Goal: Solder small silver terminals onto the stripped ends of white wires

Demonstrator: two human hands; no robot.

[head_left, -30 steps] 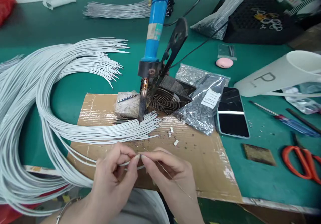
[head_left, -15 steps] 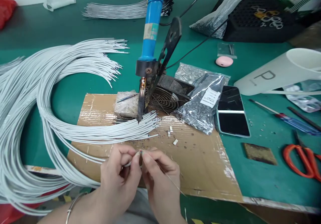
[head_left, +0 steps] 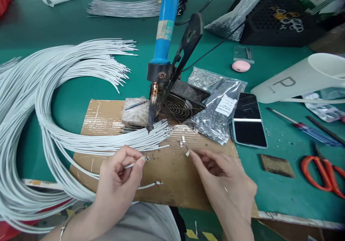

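My left hand (head_left: 121,183) is closed in a pinch on a white cable (head_left: 129,166), whose bared end with tiny coloured wires sticks out past the thumb. My right hand (head_left: 225,183) is apart from it on the right, thumb and forefinger closed at a small white connector (head_left: 187,154) above the cardboard. A thin wire strand (head_left: 231,198) runs across the back of this hand. Another white cable (head_left: 147,186), with a connector on its end, lies below the left fingers. Two more small connectors (head_left: 183,139) lie just beyond the right fingertips.
A blue soldering iron (head_left: 165,36) points down in front of both hands, near a fan (head_left: 179,107). White cable bundles (head_left: 45,126) fill the left. The cardboard (head_left: 172,187) lies under the hands. A phone (head_left: 249,120), orange-handled scissors (head_left: 318,172) and a screwdriver (head_left: 309,129) lie right.
My hands have separated. The right hand has moved right to the small connector, while the left has shifted slightly left with the cable. The cable with the fitted connector now shows.
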